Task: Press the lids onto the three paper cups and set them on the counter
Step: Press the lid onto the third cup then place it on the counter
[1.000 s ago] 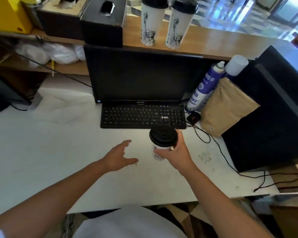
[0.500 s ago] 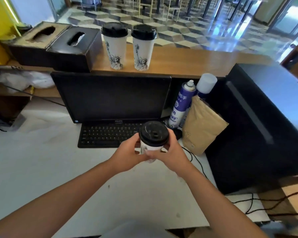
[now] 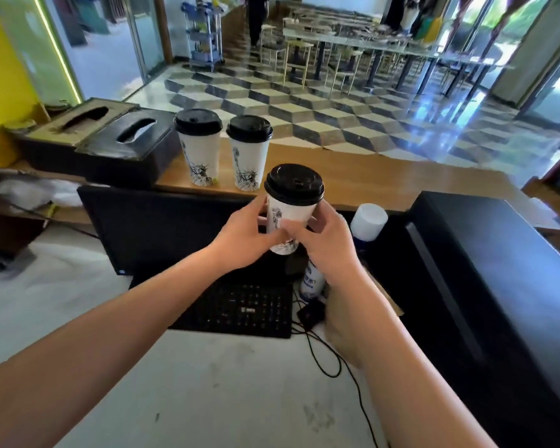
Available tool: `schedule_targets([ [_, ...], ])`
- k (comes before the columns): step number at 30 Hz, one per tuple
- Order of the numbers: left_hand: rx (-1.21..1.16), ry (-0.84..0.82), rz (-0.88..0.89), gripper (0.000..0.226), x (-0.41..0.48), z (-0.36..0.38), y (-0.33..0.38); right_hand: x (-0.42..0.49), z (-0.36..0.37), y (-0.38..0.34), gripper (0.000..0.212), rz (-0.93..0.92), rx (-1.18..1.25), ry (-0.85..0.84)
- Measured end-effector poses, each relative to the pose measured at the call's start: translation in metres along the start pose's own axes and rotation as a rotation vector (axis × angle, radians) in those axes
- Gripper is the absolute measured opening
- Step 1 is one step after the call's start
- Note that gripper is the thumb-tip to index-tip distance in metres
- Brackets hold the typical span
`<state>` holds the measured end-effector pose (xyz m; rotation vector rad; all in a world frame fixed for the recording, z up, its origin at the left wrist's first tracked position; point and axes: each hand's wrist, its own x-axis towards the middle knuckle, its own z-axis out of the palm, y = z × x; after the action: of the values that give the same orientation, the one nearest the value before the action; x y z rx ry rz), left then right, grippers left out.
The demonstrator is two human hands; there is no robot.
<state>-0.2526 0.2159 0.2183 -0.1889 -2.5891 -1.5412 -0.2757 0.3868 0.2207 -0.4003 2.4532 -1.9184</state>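
Both hands, left (image 3: 240, 236) and right (image 3: 320, 240), now clasped the lidded third cup (image 3: 290, 210), lifted off the desk (image 3: 207, 392) toward the two cups (image 3: 223, 150) at the counter's (image 3: 385, 182) near edge.

- The third cup (image 3: 290, 218), gripped a second ago by the right hand (image 3: 325, 240) alone on the white desk (image 3: 207, 399), is now raised above the keyboard (image 3: 240, 308).
- The left hand (image 3: 243, 240), previously open beside it, now clasps it.

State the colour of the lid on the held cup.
Black lid, clearest in the head view.
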Motion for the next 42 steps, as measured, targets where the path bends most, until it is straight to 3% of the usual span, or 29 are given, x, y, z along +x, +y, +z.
schedule_targets([
  [10,0.113,0.021,0.031,0.068,0.084,0.012,-0.003,0.074,-0.013,0.009,0.059,-0.018,-0.002,0.066],
  [14,0.065,0.044,0.012,0.059,0.104,0.021,-0.009,0.093,-0.014,0.019,0.065,-0.017,0.008,0.068],
  [22,-0.090,0.091,-0.011,0.054,0.126,0.034,-0.010,0.118,-0.018,0.030,0.048,0.007,0.087,0.094],
  [33,-0.182,0.095,-0.026,0.067,0.142,0.036,-0.016,0.133,-0.013,0.040,0.069,0.012,0.099,0.143],
  [37,-0.122,0.102,-0.019,0.069,0.143,0.038,-0.024,0.132,-0.010,0.047,0.077,0.034,0.100,0.158],
  [42,-0.004,0.134,0.012,0.053,0.146,0.043,-0.032,0.131,-0.005,0.054,0.081,0.046,0.079,0.205],
])
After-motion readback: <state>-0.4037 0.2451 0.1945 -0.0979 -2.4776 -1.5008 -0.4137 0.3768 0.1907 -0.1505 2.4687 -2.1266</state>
